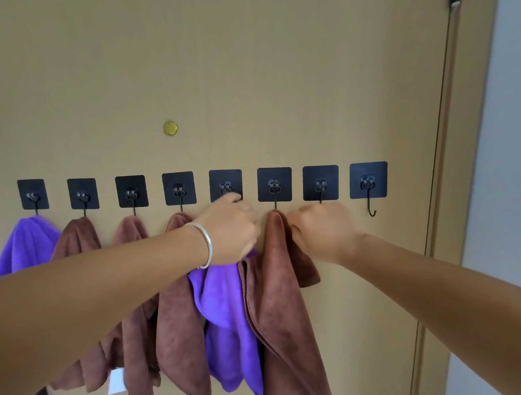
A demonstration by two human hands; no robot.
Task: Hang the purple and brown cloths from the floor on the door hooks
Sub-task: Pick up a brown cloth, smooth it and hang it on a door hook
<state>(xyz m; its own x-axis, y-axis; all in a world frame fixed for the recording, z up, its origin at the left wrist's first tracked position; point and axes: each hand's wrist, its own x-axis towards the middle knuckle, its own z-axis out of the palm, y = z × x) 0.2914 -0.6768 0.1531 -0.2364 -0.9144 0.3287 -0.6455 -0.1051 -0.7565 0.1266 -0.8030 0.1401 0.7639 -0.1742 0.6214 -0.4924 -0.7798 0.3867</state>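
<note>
- The tan door (228,78) fills your view; its right edge runs close beside the last hook, with grey wall (505,176) beyond.
- Eight black adhesive hooks (368,180) run in a row across the door, rising slightly to the right. Only the far-right one hangs bare.
- The brown cloth (279,301) you are working on hangs from the sixth hook, its peak between your two hands and a fold trailing behind your right wrist.
- The purple cloth (223,308) drops from under your left hand, below the fifth hook; its top is hidden, so you cannot tell whether it is caught on the hook.
- Your left hand (231,229) is curled closed over that purple cloth's top, its bracelet (204,242) at the wrist.
- Your right hand (323,229) is fisted on the brown cloth's right edge, covering the seventh hook's tip.
- Further left, one purple cloth and three brown ones hang on the first four hooks; your left forearm cuts across them.
</note>
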